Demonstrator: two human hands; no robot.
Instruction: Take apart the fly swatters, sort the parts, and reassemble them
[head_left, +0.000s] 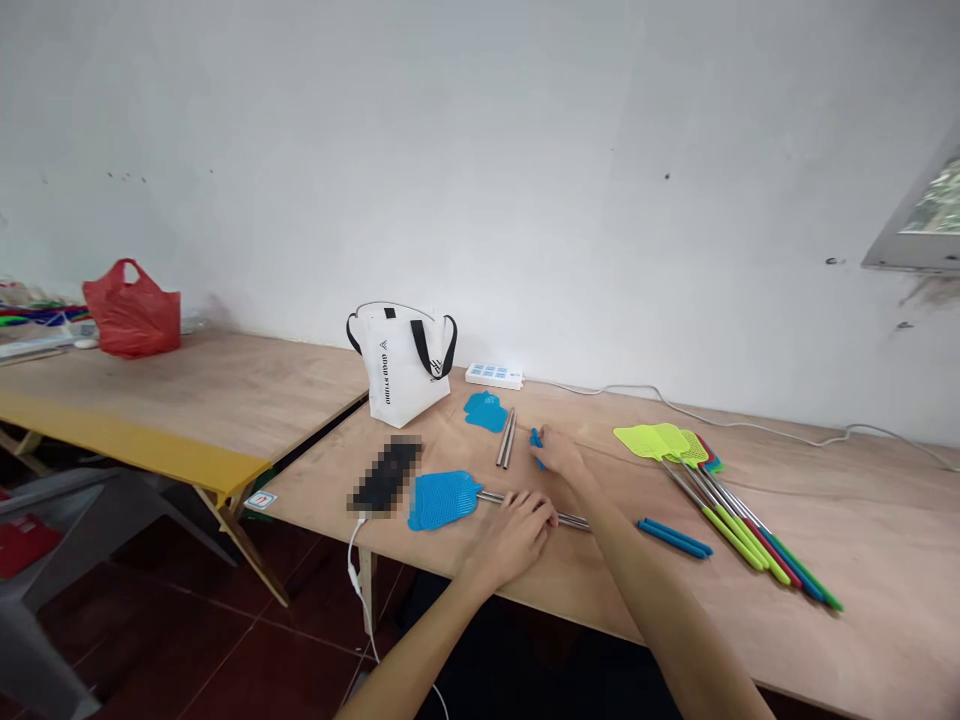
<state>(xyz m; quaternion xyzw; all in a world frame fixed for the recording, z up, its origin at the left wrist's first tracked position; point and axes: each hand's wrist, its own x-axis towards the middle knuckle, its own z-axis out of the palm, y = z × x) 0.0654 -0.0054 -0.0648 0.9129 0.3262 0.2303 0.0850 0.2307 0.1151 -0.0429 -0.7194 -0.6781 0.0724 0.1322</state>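
My left hand (517,530) curls over the metal rods of a blue fly swatter (444,499), whose flat mesh head lies to the left. Those rods (574,522) come out again on the right of the hand, without handles at their ends. Farther back, my right hand (561,455) has its fingertips closed on a small blue plastic piece (536,438); its exact shape is partly hidden. Two loose metal rods (506,438) lie left of it, beside more blue swatter heads (486,411). Blue handles (673,538) rest to the right of my hands.
Several finished-looking swatters (720,500) lie fanned at the right. A white bag (405,365) stands at the back left, near a power strip (493,376). A blurred-out phone (388,476) with a white cable (352,565) lies left. Another table (247,370) holds a red bag (135,315).
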